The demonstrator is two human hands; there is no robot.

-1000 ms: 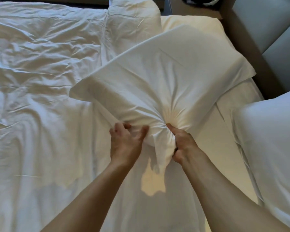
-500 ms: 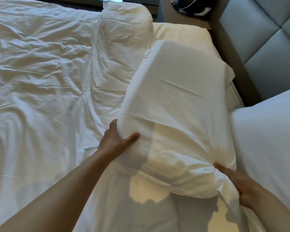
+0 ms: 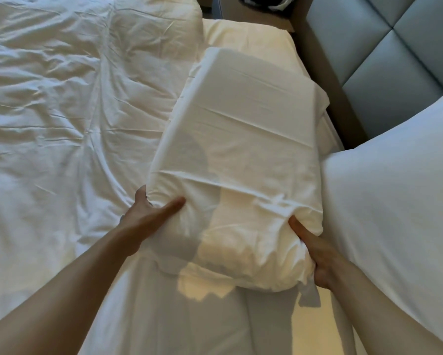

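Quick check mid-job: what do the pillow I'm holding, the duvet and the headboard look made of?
Pillow: soft filling in a smooth white woven case, probably cotton; it creases sharply and bunches where held. Duvet: similar matt white fabric, finely wrinkled all over. Headboard: padded grey panels, leather or vinyl by the faint sheen and seams; cannot tell which.

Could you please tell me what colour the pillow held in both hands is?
Plain white, with no pattern; the pillow shows best in the head view.
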